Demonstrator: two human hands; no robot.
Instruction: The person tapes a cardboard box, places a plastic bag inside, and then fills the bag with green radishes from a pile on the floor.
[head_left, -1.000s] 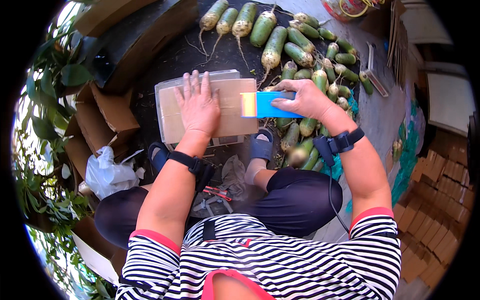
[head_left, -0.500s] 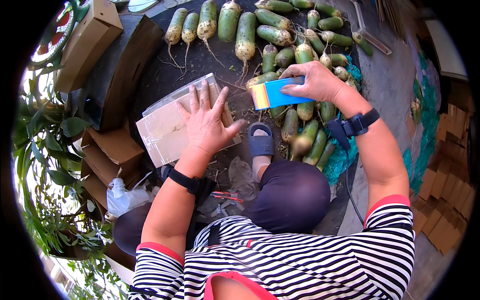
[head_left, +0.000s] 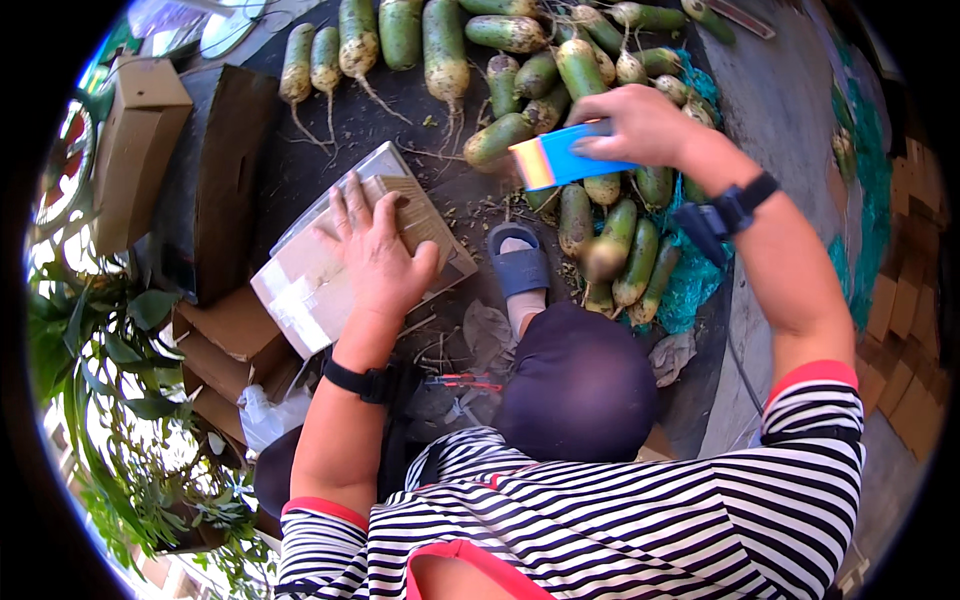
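Note:
My left hand (head_left: pixel 375 255) lies open on a taped cardboard box (head_left: pixel 305 300), its fingers spread over the top. Shiny clear tape crosses the box's near left part. My right hand (head_left: pixel 640 125) grips a flat blue tape dispenser (head_left: pixel 575 158) with an orange and yellow end, thumb on the near side. That end points left toward the box but stays apart from it. Behind and below the dispenser lie green radishes (head_left: pixel 575 220), several with soil on their skins.
Long-rooted radishes (head_left: pixel 445 55) lie in a row at the far side. Cardboard boxes (head_left: pixel 140 150) and leafy plants (head_left: pixel 85 350) stand on the left. A red cutter knife (head_left: pixel 465 381) lies near my sandalled foot (head_left: pixel 520 270). Teal plastic (head_left: pixel 700 290) shows on the right.
The view has shifted, so the radishes sit farther left and higher. The box appears more tilted, with my left hand still on it. My right hand still holds the dispenser, now blurred at its end.

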